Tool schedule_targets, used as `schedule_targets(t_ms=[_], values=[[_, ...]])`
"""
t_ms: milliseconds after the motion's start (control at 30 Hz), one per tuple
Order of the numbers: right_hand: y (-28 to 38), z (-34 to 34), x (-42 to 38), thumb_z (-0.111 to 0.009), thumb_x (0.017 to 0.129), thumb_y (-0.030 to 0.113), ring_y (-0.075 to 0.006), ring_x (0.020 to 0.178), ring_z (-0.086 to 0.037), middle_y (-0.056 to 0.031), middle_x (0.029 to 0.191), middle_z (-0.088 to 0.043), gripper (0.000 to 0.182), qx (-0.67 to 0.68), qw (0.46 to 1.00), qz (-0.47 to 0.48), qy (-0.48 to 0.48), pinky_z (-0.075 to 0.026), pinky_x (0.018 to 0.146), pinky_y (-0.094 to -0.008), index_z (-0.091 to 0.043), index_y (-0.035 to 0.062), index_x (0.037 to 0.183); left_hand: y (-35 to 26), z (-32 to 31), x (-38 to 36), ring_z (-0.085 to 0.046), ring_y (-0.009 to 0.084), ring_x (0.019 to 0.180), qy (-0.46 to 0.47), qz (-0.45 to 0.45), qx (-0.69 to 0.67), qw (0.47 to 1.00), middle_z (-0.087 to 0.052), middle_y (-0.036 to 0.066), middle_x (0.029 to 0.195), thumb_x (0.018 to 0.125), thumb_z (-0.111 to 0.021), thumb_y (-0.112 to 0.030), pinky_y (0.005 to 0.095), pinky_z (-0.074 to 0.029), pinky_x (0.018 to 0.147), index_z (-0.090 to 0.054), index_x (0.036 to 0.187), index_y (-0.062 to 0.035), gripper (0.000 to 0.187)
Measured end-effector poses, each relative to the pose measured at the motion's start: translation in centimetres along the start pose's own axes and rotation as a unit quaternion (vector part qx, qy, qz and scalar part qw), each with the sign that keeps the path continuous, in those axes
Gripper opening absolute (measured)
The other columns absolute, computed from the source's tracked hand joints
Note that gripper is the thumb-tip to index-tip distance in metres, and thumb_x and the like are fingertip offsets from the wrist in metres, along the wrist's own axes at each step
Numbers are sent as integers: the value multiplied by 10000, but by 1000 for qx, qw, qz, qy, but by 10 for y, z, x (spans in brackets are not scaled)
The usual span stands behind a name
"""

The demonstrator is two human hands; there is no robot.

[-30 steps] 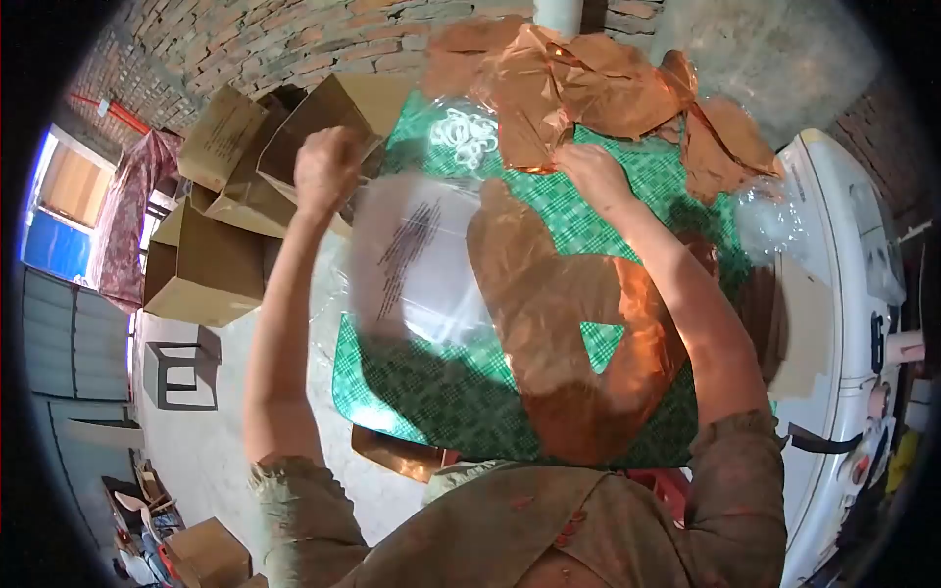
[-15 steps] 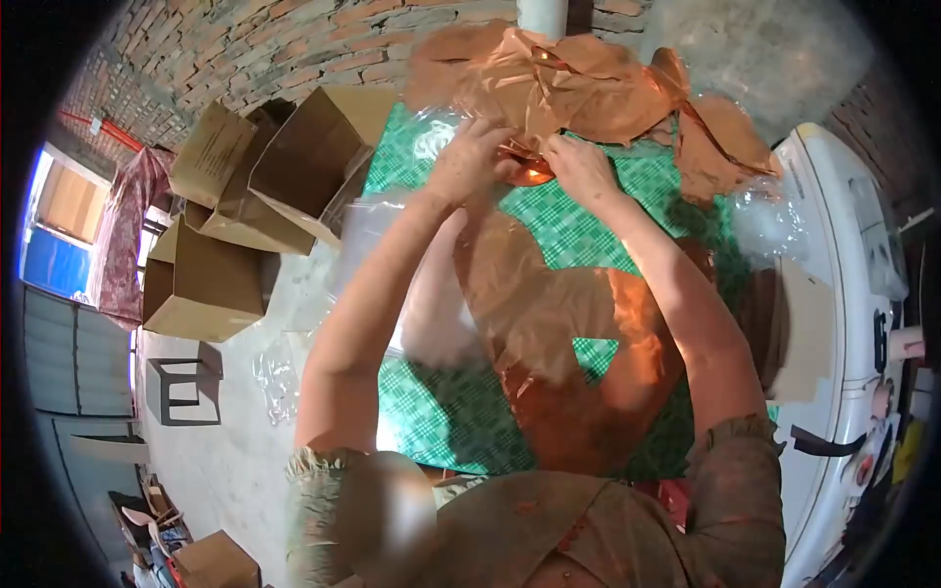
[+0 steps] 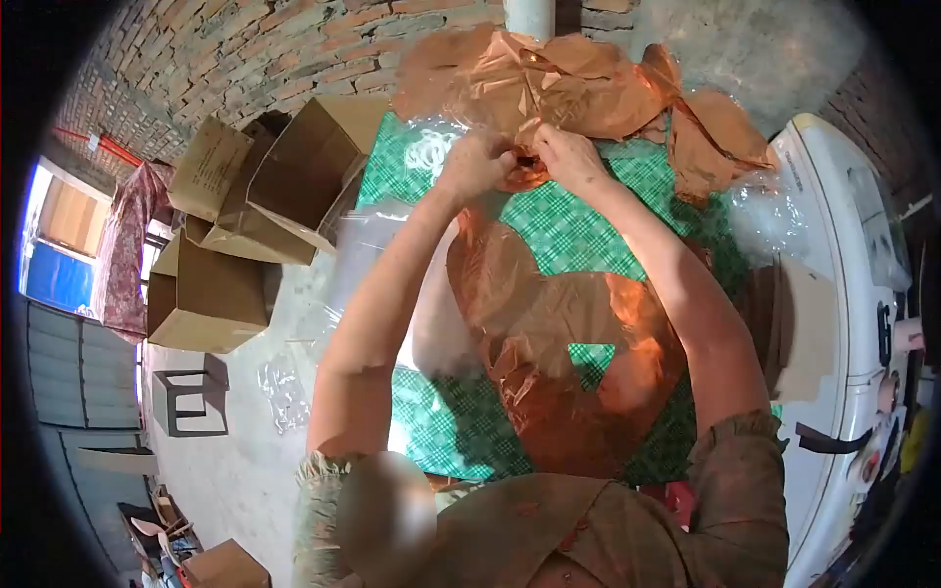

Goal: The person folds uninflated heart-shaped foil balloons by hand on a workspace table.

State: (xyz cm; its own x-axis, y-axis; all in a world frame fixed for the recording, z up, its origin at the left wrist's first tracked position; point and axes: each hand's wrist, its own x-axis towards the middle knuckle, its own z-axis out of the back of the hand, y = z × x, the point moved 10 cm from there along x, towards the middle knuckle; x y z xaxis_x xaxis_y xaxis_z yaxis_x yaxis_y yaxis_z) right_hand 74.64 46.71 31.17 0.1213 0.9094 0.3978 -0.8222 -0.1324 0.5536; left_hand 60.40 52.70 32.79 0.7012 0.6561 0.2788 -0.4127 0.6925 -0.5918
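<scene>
Over the far part of the green checked tablecloth point(image 3: 588, 220), both my hands are closed on a crinkled copper-coloured foil balloon point(image 3: 529, 178). My left hand point(image 3: 477, 165) pinches its left side, while my right hand point(image 3: 569, 160) grips the right side with bent fingers. The fingertips nearly meet, and a dark fold shows between them. Beyond them lies a heap of flat copper foil point(image 3: 603, 93). Closer to my body, another flat foil balloon point(image 3: 520, 314) with a triangular hole is spread under my forearms. White loops point(image 3: 428, 152) in clear plastic lie left of my left hand.
Clear plastic sheets point(image 3: 365, 250) lie at the table's left edge. Open cardboard boxes point(image 3: 218, 294) stand on the floor to the left. A white appliance point(image 3: 833, 284) borders the right side, with cardboard point(image 3: 802, 333) beside it. A brick wall point(image 3: 235, 54) rises behind.
My hands stay at nearly the same spot, fingers shifting slightly on the foil. The right fingers have risen a little, and the camera view has moved slightly.
</scene>
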Motion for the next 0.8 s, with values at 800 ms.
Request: schedule_targets(t_ms=[800], values=[[-17,0,-1,-706,972,241,-294,745,-673,-162,792,-688,240,161,983,-61,-58,-504,703,-401,-676,14,902,34,-4,2,-723,172,711,-32,120,17,992,-782,121,807,996,-748,-294,361,-564,712,-813,1054,-13,293]])
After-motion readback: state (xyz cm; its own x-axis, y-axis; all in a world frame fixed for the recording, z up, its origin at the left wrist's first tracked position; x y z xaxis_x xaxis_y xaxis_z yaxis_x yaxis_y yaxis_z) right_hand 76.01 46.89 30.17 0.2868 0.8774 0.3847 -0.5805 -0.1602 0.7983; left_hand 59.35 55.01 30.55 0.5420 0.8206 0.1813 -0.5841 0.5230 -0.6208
